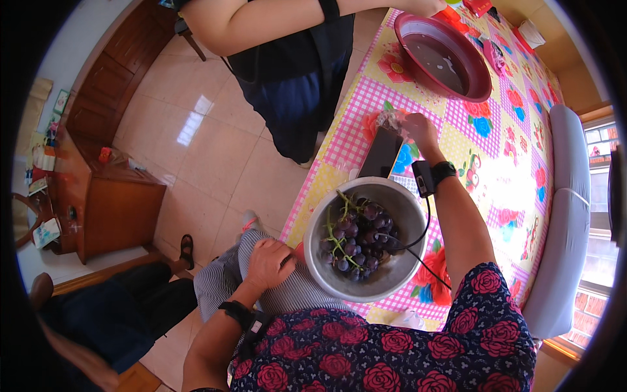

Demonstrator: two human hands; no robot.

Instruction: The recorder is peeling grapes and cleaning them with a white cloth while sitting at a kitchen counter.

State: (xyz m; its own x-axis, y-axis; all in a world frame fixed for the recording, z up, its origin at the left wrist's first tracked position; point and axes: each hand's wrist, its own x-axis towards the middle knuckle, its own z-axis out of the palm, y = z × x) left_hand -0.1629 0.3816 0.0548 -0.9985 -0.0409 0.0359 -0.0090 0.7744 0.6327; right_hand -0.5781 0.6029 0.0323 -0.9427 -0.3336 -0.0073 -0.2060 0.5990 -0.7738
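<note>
My left hand [270, 263] rests on my knee in striped trousers [294, 291], with nothing in it. A metal bowl [317, 267] stands at the table's edge in front of me. Inside it are dark purple grapes [360, 237] on green stems. Beyond the bowl, my right hand [420, 131] is at a small crumpled heap that looks like clear plastic [390, 119] with something dark in it. Blur hides whether the fingers grip it. A dark-screened phone [381, 154] lies between that heap and the bowl.
A flowered, checked tablecloth [470, 127] covers the table. Farther along stands a red basin [477, 93] of cloudy water. Another person's arm [274, 19] reaches over the far end. A black cable [425, 230] from my right wrist crosses the bowl. A grey rolled cushion [568, 220] lines the window side.
</note>
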